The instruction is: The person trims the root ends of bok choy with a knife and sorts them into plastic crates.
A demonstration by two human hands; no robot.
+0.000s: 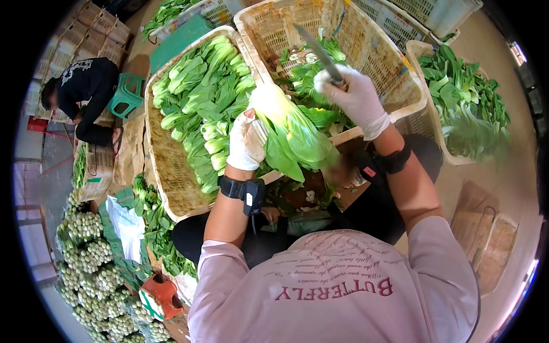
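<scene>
My left hand [247, 144], in a white glove, is closed round the pale base of a bok choy [293, 128], whose green leaves spread down to the right. A bare fingertip shows through the glove. In my gloved right hand [360, 102] is a knife [319, 52], its blade pointing up and to the left, apart from the bok choy. Below my left hand stands a cream crate [167, 171] filled with rows of bok choy. Beyond my right hand, a second stained crate [380, 54] holds loose leaves and trimmings.
At the right, another crate [432, 123] is heaped with leafy greens. A person [86, 91] bends forward at the far left beside a green stool [127, 94]. Piled bok choy [94, 268] and a red-orange stool [163, 294] are at lower left. Flat cardboard [486, 243] lies lower right.
</scene>
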